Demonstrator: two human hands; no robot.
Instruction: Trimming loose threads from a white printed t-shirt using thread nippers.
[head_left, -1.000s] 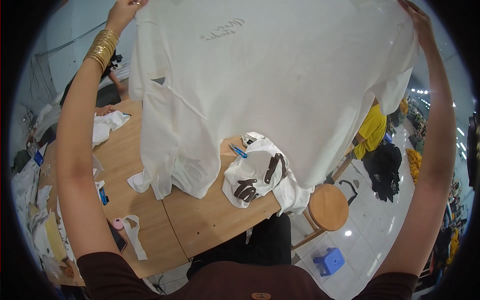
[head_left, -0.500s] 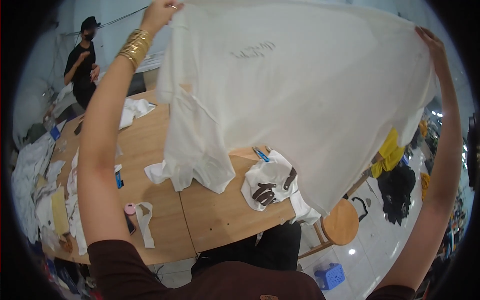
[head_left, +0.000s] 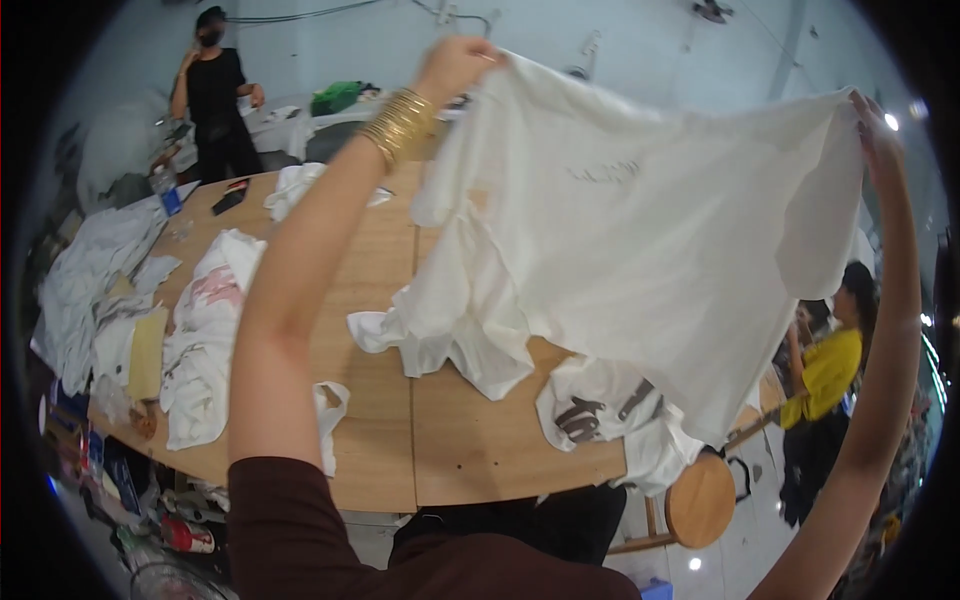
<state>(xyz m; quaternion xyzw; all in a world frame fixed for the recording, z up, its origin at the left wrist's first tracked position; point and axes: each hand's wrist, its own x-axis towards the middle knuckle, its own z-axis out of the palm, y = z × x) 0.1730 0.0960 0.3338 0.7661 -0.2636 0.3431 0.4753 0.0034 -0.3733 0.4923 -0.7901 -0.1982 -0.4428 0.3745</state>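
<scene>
A white T-shirt [head_left: 650,250] with a small dark script print hangs stretched out in front of me above the table. My left hand [head_left: 460,68] is closed on its upper left corner, with several gold bangles [head_left: 398,128] on the wrist. At the upper right corner, my right hand [head_left: 880,135] pinches the cloth with the arm raised. The shirt's lower left part drapes in folds down to the tabletop. Beneath its lower right part lies another white garment [head_left: 655,455] with a dark brown print, partly hidden and hanging over the table's front edge.
The wooden table [head_left: 470,440] carries piles of white garments [head_left: 200,390] at the left. A round wooden stool [head_left: 700,500] stands at the front right. A person in black [head_left: 215,100] stands at the far left, and a person in yellow [head_left: 835,370] is at the right.
The view has tilted up and shifted left. The shirt's top edge now shows lower in the picture, still held by both hands. My left hand appears farther right, and the person in yellow shows more fully.
</scene>
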